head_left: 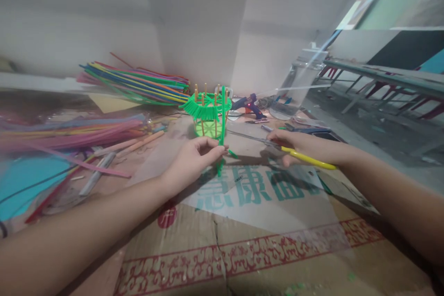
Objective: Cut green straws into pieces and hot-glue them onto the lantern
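My left hand [199, 159] is closed in a pinch on a green pipe cleaner [222, 125] that stands nearly upright. Right behind it sits a small basket frame [204, 108], with upright wooden sticks around a green base and green pipe cleaner wound about the upper part. My right hand [286, 145] is wrapped round a pair of scissors [310, 159] with yellow handles. Their thin blades point left, towards the basket, and I cannot tell whether they touch it. A short green scrap [232, 153] lies beside my left fingertips.
Bundles of coloured pipe cleaners [138, 84] lie at the back left, with more pink ones [104, 134] nearer. A glue gun [250, 105] rests behind the basket. Printed cardboard [180, 249] covers the table under a clear sheet. Another table [391, 71] stands far right.
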Motion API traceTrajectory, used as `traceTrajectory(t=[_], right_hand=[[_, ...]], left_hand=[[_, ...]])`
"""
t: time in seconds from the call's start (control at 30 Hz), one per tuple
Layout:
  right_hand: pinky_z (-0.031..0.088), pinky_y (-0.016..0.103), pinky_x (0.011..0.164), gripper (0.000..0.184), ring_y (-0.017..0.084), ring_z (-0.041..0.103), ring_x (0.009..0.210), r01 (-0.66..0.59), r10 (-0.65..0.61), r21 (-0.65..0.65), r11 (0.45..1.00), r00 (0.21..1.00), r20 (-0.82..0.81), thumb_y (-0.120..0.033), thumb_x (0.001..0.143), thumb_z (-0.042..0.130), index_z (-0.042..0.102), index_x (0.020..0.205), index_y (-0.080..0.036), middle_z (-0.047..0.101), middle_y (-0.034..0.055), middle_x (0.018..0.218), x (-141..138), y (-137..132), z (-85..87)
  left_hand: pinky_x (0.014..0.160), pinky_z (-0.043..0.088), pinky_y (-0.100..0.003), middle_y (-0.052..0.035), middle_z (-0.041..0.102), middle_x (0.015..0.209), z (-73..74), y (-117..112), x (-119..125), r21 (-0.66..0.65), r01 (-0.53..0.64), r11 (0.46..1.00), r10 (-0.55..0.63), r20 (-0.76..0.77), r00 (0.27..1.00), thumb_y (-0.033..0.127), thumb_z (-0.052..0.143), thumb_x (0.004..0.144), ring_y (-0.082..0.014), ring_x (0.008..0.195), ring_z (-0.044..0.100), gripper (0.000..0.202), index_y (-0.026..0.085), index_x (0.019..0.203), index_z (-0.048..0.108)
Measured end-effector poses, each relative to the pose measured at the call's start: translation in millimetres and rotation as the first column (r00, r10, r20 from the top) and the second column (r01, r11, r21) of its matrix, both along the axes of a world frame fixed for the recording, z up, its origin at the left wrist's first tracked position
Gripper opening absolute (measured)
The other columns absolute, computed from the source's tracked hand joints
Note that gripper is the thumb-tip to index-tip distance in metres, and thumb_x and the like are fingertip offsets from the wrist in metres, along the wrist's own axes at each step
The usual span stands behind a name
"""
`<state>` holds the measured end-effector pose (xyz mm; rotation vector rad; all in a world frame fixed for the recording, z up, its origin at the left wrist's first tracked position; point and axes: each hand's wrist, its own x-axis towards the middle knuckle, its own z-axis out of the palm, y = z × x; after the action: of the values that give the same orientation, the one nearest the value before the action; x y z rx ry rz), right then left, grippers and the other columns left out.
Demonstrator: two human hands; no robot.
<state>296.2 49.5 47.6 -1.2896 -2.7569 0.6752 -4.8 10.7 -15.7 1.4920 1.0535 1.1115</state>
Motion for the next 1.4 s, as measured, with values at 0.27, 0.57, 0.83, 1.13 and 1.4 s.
traceTrajectory(t=[0.27, 0.57, 0.83, 1.13, 1.4], right_hand=[[0.042, 0.031, 0.072, 0.060, 0.024, 0.057, 0.088, -0.002, -0.002, -0.096, 0.995, 0.999, -0.043, -0.062, 0.076, 0.067, 0.054, 0.117, -0.020, 0.062, 0.0051, 0.101, -20, -14, -5.5], [0.042, 0.030, 0.069, 0.067, 0.022, 0.056, 0.084, -0.018, 0.011, -0.104, 0.994, 0.998, -0.065, -0.069, 0.074, 0.066, 0.055, 0.115, -0.018, 0.063, 0.0059, 0.097, -29, -20, -5.3], [0.045, 0.032, 0.073, 0.058, 0.025, 0.060, 0.088, 0.009, -0.034, -0.229, 0.973, 0.994, -0.106, -0.065, 0.075, 0.067, 0.055, 0.109, -0.021, 0.067, 0.0061, 0.100, -33, -23, -2.1], [0.042, 0.030, 0.066, 0.060, 0.023, 0.058, 0.081, 0.006, -0.014, -0.136, 0.991, 0.998, -0.057, -0.068, 0.074, 0.066, 0.057, 0.109, -0.020, 0.065, 0.0047, 0.095, -32, -23, -1.9], [0.043, 0.031, 0.071, 0.059, 0.022, 0.058, 0.085, 0.000, -0.047, -0.253, 0.968, 0.983, -0.180, -0.069, 0.070, 0.069, 0.059, 0.103, -0.021, 0.064, 0.0031, 0.093, -29, -17, -8.8]], left_hand=[[0.072, 0.050, -0.027, -0.0056, 0.074, 0.085, -2.2, -1, -1, 0.064, 0.037, 0.997, -0.031, -0.084, 0.996, 0.034, 0.068, 0.079, -0.0168, 0.079, 0.067, 0.019, 0.016, 0.077, 0.064], [0.073, 0.050, -0.028, -0.0057, 0.074, 0.085, -2.6, -1, 0, 0.067, 0.070, 0.995, -0.063, -0.097, 0.993, 0.038, 0.069, 0.078, -0.0171, 0.078, 0.067, 0.022, 0.015, 0.081, 0.070], [0.070, 0.051, -0.028, -0.0043, 0.075, 0.083, 0.4, -2, -1, 0.057, 0.077, 0.995, -0.067, -0.147, 0.987, 0.039, 0.069, 0.077, -0.0168, 0.074, 0.067, 0.023, 0.016, 0.081, 0.073], [0.070, 0.051, -0.027, -0.0045, 0.075, 0.082, 1.0, -2, -1, 0.042, 0.075, 0.996, -0.069, -0.133, 0.989, 0.039, 0.069, 0.077, -0.0164, 0.073, 0.066, 0.024, 0.016, 0.081, 0.073], [0.066, 0.050, -0.026, -0.0051, 0.074, 0.081, 3.1, -3, 0, 0.036, 0.084, 0.996, -0.079, -0.132, 0.988, 0.043, 0.069, 0.077, -0.0161, 0.071, 0.065, 0.028, 0.015, 0.080, 0.072]])
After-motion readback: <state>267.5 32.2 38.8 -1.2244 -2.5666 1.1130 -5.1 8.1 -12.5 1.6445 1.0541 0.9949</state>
